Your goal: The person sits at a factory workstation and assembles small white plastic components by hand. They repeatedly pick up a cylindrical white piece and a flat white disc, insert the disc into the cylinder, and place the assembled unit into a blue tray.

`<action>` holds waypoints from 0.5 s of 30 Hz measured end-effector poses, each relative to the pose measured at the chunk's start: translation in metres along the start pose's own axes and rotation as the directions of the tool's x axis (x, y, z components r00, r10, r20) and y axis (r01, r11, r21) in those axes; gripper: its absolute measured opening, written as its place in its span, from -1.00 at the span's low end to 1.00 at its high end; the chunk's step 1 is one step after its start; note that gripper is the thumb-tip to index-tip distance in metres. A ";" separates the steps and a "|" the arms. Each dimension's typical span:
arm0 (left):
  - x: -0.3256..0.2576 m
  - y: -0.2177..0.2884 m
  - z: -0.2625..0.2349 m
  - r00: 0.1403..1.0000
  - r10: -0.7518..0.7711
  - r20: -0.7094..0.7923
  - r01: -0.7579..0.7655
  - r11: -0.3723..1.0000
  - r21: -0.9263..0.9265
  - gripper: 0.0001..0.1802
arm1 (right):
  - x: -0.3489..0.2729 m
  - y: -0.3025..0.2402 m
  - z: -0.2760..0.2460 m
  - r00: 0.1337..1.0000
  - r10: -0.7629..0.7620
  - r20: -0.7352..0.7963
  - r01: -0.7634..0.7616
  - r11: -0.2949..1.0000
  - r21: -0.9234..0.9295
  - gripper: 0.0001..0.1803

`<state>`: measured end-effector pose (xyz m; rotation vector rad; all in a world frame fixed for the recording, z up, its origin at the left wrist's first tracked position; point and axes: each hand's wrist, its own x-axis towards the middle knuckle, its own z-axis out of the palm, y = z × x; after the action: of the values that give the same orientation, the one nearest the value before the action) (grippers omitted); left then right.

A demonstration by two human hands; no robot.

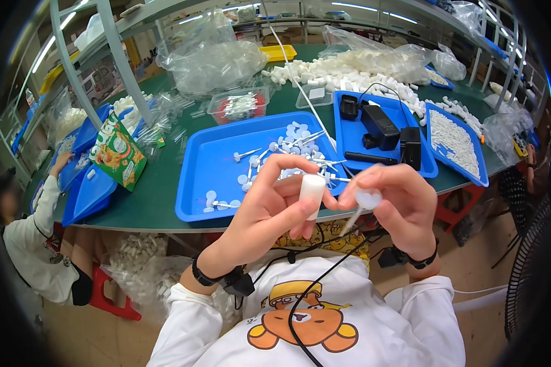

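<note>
My left hand (264,208) is closed round a small white plastic cylinder (313,191), held upright between thumb and fingers. To its right, my right hand (410,199) pinches a white stem with a round translucent disc (368,199) at its top. The stem tilts down and to the left. The two parts are apart, both above the table's front edge. Just beyond them lies a blue tray (211,168) with several similar stems and discs (297,144), partly hidden by my fingers.
Right of that tray, another blue tray (425,165) holds black devices (379,127). White pieces fill a third blue tray (453,140). White cylinders (324,74) lie heaped at the back beside plastic bags (211,64). A green snack packet (117,153) stands left; a person (33,238) sits there.
</note>
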<state>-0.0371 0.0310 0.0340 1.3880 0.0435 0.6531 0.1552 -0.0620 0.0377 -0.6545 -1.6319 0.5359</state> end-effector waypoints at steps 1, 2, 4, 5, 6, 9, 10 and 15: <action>0.000 0.000 -0.001 1.000 -0.020 0.011 0.020 1.000 -0.005 -0.67 | -0.001 0.002 -0.001 0.993 -0.120 -0.012 0.117 0.981 -0.154 -0.72; 0.001 -0.002 -0.004 0.999 -0.041 0.022 0.041 0.999 -0.010 -0.66 | 0.002 -0.001 -0.001 0.972 -0.232 0.022 0.227 0.921 -0.315 -0.74; 0.001 -0.004 -0.003 0.998 -0.062 0.033 0.063 0.998 -0.027 -0.66 | 0.004 -0.001 -0.004 0.942 -0.323 0.086 0.329 0.853 -0.404 -0.71; 0.002 -0.004 -0.001 0.998 -0.046 0.032 0.047 0.999 -0.023 -0.66 | 0.004 -0.001 -0.005 0.924 -0.363 0.121 0.377 0.811 -0.446 -0.69; 0.002 -0.005 0.001 0.999 -0.030 0.031 0.031 0.999 -0.020 -0.66 | 0.003 0.000 -0.005 0.934 -0.339 0.110 0.351 0.819 -0.454 -0.64; 0.002 -0.009 0.000 1.000 0.021 0.023 -0.022 0.999 0.036 -0.65 | 0.004 0.002 -0.002 0.953 -0.290 0.087 0.301 0.884 -0.358 -0.64; 0.002 -0.010 -0.001 0.999 0.039 0.023 -0.041 0.997 0.061 -0.64 | 0.004 0.004 -0.001 0.959 -0.275 0.070 0.283 0.911 -0.300 -0.64; 0.004 -0.008 0.001 1.000 0.023 0.015 -0.024 0.995 0.094 -0.60 | 0.005 0.010 0.001 0.964 -0.261 0.042 0.265 0.947 -0.180 -0.64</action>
<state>-0.0303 0.0321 0.0281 1.4861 0.0471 0.6680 0.1551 -0.0515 0.0340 -0.5553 -1.7659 0.1979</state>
